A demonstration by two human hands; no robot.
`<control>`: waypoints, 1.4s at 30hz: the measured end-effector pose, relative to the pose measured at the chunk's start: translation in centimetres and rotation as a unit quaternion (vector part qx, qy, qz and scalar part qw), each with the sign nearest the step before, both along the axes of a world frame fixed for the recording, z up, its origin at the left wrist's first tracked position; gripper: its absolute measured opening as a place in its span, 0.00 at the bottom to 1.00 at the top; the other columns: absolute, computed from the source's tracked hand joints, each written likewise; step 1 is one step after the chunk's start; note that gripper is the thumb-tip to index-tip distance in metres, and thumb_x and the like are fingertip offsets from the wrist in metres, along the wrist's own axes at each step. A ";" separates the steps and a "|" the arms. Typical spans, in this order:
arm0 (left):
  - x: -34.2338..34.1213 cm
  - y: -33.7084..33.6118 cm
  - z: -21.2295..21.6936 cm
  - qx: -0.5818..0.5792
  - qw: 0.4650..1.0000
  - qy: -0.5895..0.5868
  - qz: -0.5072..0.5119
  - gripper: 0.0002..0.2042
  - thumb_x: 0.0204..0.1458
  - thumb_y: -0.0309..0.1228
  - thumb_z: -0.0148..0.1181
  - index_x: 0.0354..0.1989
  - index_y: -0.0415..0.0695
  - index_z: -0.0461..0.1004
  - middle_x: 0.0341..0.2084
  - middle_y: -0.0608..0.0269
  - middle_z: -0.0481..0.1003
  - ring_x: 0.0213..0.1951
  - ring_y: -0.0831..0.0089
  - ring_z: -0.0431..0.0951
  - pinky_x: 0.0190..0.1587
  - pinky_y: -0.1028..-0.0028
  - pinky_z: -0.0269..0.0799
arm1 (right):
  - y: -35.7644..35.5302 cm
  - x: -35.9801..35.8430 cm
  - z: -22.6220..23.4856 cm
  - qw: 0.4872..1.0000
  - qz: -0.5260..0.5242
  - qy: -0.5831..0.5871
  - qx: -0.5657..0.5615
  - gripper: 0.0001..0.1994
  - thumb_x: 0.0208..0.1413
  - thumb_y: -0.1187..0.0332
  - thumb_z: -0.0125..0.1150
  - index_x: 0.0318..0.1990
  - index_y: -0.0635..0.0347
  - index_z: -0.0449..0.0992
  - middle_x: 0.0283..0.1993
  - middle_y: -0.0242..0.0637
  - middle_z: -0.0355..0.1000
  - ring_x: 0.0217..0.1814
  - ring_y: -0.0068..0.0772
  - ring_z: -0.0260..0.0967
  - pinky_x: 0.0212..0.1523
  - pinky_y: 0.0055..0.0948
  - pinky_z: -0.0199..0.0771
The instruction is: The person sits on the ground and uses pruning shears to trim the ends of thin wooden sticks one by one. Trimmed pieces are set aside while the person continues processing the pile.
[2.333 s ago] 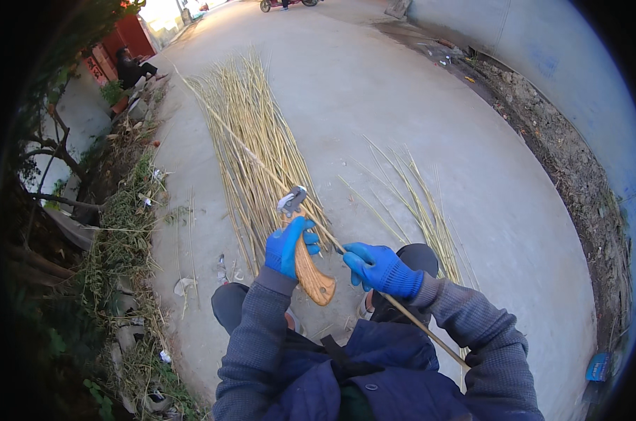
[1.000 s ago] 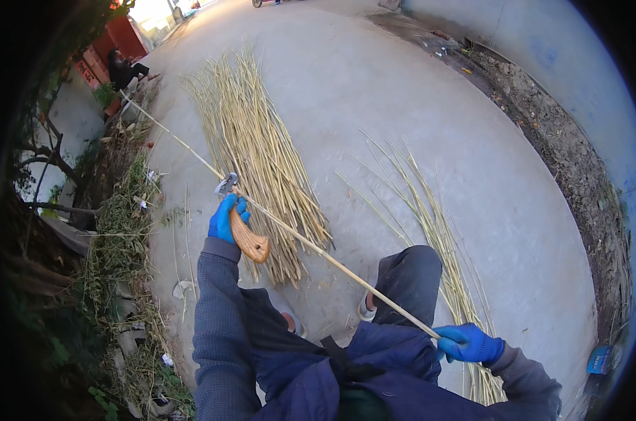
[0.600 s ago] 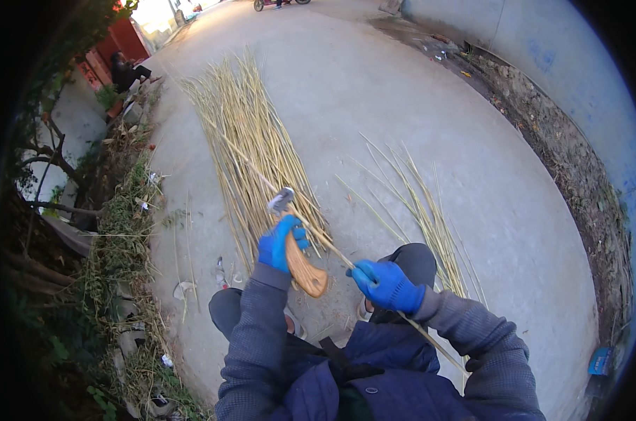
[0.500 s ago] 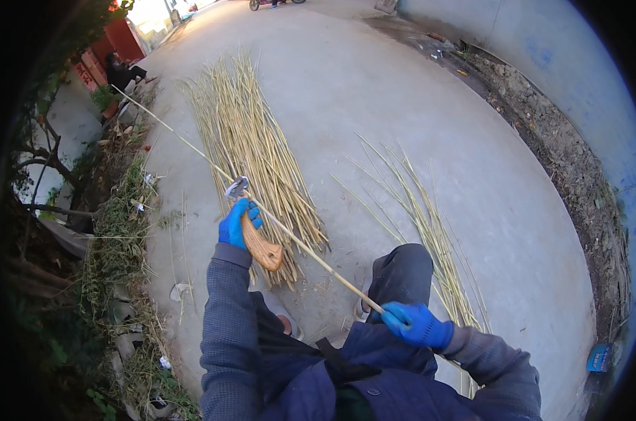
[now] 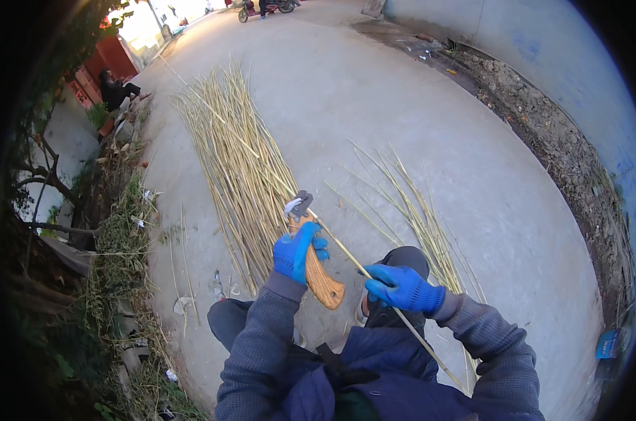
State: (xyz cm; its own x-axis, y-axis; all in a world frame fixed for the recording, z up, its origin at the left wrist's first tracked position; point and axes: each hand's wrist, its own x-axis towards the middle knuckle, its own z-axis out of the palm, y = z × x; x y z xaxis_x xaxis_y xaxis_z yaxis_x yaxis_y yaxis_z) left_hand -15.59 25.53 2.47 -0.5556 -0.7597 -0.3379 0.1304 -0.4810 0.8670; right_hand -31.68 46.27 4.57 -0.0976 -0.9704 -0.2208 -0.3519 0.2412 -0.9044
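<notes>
Right fingers (image 5: pixel 380 274) around long cane (image 5: pixel 423 341); left fingers (image 5: pixel 320 245) around wooden-handled tool (image 5: pixel 323 285).

A red scooter (image 5: pixel 250 8) stood far ahead of the fingers (image 5: pixel 381 272). A seated person (image 5: pixel 113 91) and a potted plant (image 5: pixel 106 128) were located forward-left; a pale-blue wall (image 5: pixel 542 59) extended right.
</notes>
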 end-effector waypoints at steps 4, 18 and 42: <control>-0.6 2.3 0.0 0.019 1.000 -0.001 -0.002 0.17 0.57 0.34 0.61 0.49 0.35 0.74 0.31 0.52 0.78 0.28 0.66 0.79 0.29 0.70 0.80 | -4.8 0.7 -1.7 0.997 -0.055 0.043 -0.035 0.13 0.65 0.60 0.51 0.48 0.58 0.73 0.29 0.42 0.76 0.29 0.36 0.76 0.32 0.33 0.75; 12.9 -24.6 3.7 -0.132 0.965 -0.026 0.224 0.24 0.54 0.39 0.63 0.56 0.41 0.69 0.45 0.55 0.75 0.46 0.65 0.76 0.49 0.66 0.75 | 23.9 0.8 -4.7 0.948 0.009 0.313 -0.046 0.07 0.50 0.69 0.63 0.36 0.58 0.75 0.17 0.38 0.67 0.20 0.40 0.68 0.23 0.41 0.65; 19.0 -24.5 -12.7 -0.111 0.980 -0.161 -0.046 0.38 0.58 0.54 0.50 0.73 0.50 0.47 0.72 0.55 0.48 0.73 0.58 0.40 0.72 0.59 0.31 | 20.2 -14.1 -12.9 0.854 -0.142 0.500 -0.021 0.07 0.55 0.66 0.52 0.26 0.51 0.66 0.18 0.39 0.66 0.19 0.47 0.67 0.20 0.44 0.65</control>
